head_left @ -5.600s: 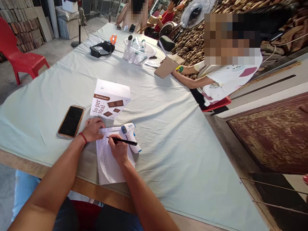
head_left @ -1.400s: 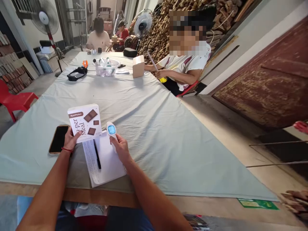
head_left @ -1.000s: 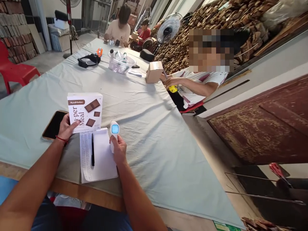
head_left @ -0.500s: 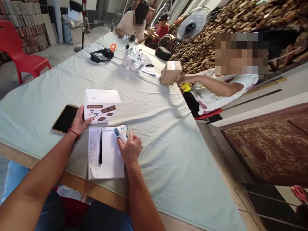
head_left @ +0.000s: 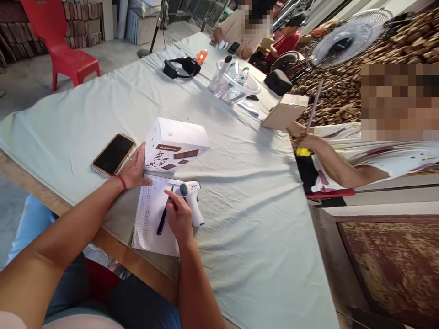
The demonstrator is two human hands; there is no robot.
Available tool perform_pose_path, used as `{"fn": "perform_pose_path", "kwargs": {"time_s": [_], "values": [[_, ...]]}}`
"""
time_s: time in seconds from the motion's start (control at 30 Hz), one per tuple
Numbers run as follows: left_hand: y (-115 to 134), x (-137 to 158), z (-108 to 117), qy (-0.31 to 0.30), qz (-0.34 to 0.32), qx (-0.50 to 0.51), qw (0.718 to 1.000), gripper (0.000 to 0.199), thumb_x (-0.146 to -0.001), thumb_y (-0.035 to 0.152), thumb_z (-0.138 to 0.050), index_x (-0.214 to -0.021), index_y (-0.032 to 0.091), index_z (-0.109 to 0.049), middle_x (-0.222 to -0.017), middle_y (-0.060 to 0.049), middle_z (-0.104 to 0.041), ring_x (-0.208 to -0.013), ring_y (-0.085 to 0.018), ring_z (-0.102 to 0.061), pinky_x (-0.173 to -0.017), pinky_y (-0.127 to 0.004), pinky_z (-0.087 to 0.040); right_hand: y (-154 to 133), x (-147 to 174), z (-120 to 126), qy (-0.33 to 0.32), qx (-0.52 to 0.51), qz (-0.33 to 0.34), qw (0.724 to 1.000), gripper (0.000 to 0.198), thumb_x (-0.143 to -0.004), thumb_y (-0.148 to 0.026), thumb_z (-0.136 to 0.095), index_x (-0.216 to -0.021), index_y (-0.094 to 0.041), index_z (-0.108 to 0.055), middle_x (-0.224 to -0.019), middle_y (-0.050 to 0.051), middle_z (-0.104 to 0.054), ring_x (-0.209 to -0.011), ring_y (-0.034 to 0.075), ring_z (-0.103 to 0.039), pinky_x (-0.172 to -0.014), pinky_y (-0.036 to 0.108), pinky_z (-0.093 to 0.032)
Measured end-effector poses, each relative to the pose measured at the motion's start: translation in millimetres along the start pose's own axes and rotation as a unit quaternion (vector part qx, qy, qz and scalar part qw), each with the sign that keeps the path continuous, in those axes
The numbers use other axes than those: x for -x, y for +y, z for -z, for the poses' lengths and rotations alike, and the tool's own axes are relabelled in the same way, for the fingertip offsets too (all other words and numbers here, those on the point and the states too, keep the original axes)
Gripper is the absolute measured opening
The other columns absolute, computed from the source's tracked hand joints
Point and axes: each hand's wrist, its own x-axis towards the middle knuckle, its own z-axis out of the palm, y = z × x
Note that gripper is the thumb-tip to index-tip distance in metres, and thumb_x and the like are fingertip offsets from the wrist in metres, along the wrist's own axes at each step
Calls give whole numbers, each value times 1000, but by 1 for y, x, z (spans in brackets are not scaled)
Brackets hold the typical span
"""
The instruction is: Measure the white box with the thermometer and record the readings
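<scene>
My left hand (head_left: 134, 170) lies with its fingers stretched along the left side of a white printed box (head_left: 176, 153), its thumb over the top edge of a notepad (head_left: 151, 228) with handwritten columns. A phone (head_left: 114, 154) lies just left of that hand. Over the pad's right part, my right hand (head_left: 180, 217) has its fingers closed around the upper part of a black pen (head_left: 162, 222), which slants across the paper; the thumb is hidden. Right beside this hand, a white and blue infrared thermometer (head_left: 195, 208) rests on the cloth, touching or nearly touching the fingers.
A plastic basket of bottles (head_left: 233, 89) and a black headset (head_left: 181, 67) stand farther back on the cloth-covered table (head_left: 254, 192). At the right edge, a person's hands (head_left: 303, 137) are by a cardboard box (head_left: 286, 112). A fan (head_left: 346, 41) and a red chair (head_left: 70, 57) stand around.
My right hand has let go of the thermometer, now on the cloth, and moved onto the pen, which has turned and shifted right. My left fingers have straightened beside the box. The view has swung left.
</scene>
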Motion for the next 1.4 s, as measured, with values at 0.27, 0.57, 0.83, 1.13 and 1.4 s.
{"fn": "perform_pose_path", "kwargs": {"time_s": [0.27,0.57,0.83,1.13,1.4], "values": [[-2,-2,0,-8,-4,10,1000,152,-51,48,-93,-158,19,11,-167,-22,-2,-153,-44,-6,-125,-58,-17,-8,2,-9,56,-135,-29,989,33,-83,-42,-60,-109,-22,-60,-87,3,-57,-74,17,-54,-72,32,-49],[1,-2,-3,-4,3,15,1000,158,-43,42,-96,-158,15,9,-165,-26,-2,-152,-47,-6,-124,-61,-16,-21,-4,-24,103,-212,-128,963,30,-81,-47,-57,-86,-19,-66,-66,0,-58,-61,14,-52,-62,30,-45],[2,-2,-3,-5,5,15,1000,158,-43,41,-95,-159,16,9,-166,-24,-1,-153,-46,-7,-125,-59,-17,-18,-13,-24,70,-170,-169,968,20,-72,-40,-59,-74,-21,-65,-61,-1,-63,-56,15,-55,-57,29,-47],[2,-1,-4,1,5,18,1000,157,-41,39,-96,-159,18,7,-166,-23,-4,-152,-46,-9,-124,-59,-18,-16,-18,-33,112,-168,-162,966,19,-70,-40,-61,-71,-21,-61,-60,-1,-63,-57,15,-56,-59,30,-48],[-1,-1,-7,8,-3,19,1000,156,-42,39,-96,-159,17,5,-166,-24,-6,-152,-46,-11,-123,-58,-20,-13,-13,-39,113,-128,-131,976,20,-75,-42,-56,-73,-22,-61,-65,0,-65,-61,16,-57,-63,30,-49]]}}
